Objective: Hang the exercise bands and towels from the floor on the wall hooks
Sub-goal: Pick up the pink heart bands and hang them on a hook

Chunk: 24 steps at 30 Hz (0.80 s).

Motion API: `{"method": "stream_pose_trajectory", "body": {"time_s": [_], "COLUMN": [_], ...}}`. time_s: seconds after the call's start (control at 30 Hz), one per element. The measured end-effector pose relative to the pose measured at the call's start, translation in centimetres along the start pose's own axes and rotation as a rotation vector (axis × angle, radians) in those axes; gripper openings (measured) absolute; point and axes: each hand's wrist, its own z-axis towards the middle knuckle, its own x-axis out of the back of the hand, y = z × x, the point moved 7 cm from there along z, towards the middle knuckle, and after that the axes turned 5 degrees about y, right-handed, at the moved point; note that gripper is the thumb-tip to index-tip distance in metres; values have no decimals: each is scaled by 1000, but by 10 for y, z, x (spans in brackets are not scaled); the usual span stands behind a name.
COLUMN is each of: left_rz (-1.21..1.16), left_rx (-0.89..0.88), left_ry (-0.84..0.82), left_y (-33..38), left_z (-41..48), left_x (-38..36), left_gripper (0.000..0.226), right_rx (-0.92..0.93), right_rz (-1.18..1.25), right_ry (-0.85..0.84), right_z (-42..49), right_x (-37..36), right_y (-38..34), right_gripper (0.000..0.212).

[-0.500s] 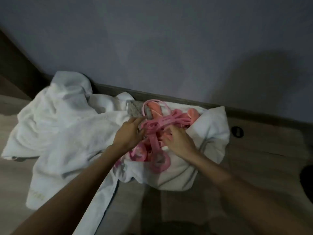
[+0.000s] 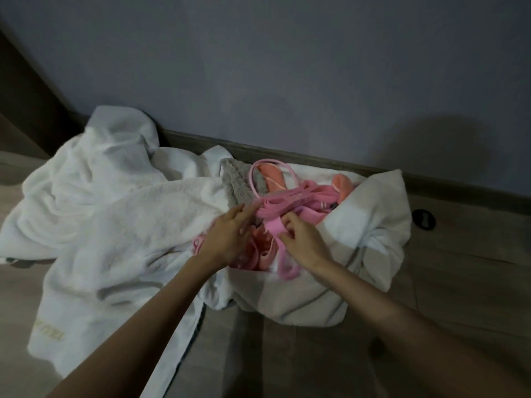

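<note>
Head view: looked forward and down from above the pink bands.
Facing: toward the wall behind the pink bands.
Nearness: close over them.

White towels and pink bands on a brown floor

Towels plain white; bands pink, some perhaps orange in the dim light; small cloth grey; wall bluish grey.

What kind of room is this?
Probably a room in a home or hotel, seen at floor level: a plain wall meets a wooden floor at a baseboard, with white towels and pink bands piled there.
</note>
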Motion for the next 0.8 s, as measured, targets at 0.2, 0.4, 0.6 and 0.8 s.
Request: {"method": "stream_pose_trajectory", "body": {"time_s": [0.2, 0.4, 0.6, 0.8], "left_rz": [-75, -284, -502, -585], "left_rx": [-146, -243, -338, -185], "left_ry": [110, 184, 175, -27], "left_y": [57, 127, 180, 149], "left_z": [22, 60, 83, 59], "left_x": [35, 69, 113, 126], "left_gripper": [59, 76, 50, 43], "right_rx": [241, 413, 554, 474], "right_rz": [-61, -286, -130, 5], "right_ry": [75, 248, 383, 342], "right_z": [1, 0, -13, -14], "right_x": [115, 221, 279, 260], "right_y": [-42, -93, -133, -122], "right_gripper": [31, 33, 28, 31]}}
